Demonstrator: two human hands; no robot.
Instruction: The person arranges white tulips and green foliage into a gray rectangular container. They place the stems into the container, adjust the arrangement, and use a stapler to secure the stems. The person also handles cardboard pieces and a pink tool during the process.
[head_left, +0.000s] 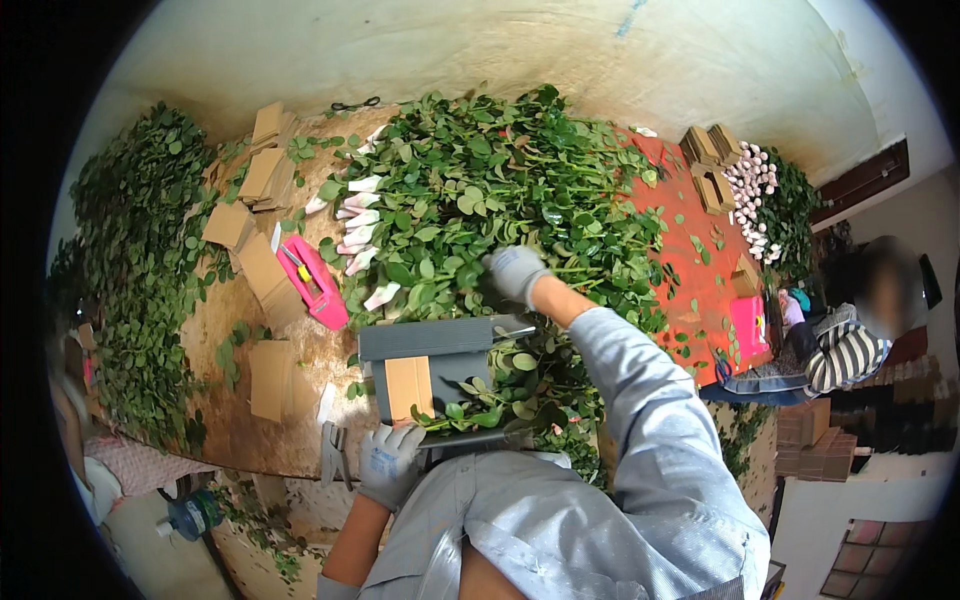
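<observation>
My right hand (515,275), in a grey glove, reaches into a heap of leafy rose stems (480,150), its fingers curled among the leaves; what they grip is hidden. Pale wrapped rose heads (359,226) line the heap's left side. My gloved left hand (390,462) is bent at the lower edge of a dark grey wrapping stand (425,335), beside a leafy stem (465,415); what is in its fingers is unclear. A cardboard piece (408,387) lies on the stand. A grey metal tool (334,450) lies just left of that hand.
Cardboard stacks (262,175), a pink holder with a yellow-handled tool (312,285) and piled greenery (135,280) occupy the left. On the red surface (690,310) at right are blue scissors (722,365); rose bunches (755,190) sit behind. A co-worker (850,350) is at right, a water jug (190,515) lower left.
</observation>
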